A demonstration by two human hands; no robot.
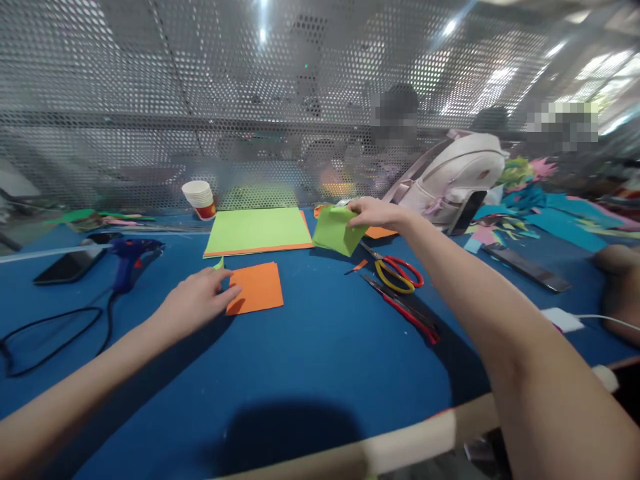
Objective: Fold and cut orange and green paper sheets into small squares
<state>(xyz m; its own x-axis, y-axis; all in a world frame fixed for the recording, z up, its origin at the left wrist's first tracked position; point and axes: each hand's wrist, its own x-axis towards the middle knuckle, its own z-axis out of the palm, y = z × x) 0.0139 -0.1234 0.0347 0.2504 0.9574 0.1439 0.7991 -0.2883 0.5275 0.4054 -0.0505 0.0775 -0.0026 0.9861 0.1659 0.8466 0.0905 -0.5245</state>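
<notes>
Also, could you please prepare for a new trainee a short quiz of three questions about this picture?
1. Which hand holds the small green paper?
2. True or false: the blue glue gun lies to the right of the red-and-yellow scissors.
3. Which is nearest to the left hand?
a) paper cups
b) orange square paper
c) backpack

Key:
1. The right hand.
2. False; it lies to the left.
3. b

A perforated grey screen (280,80) stands behind the blue table (320,360).
</notes>
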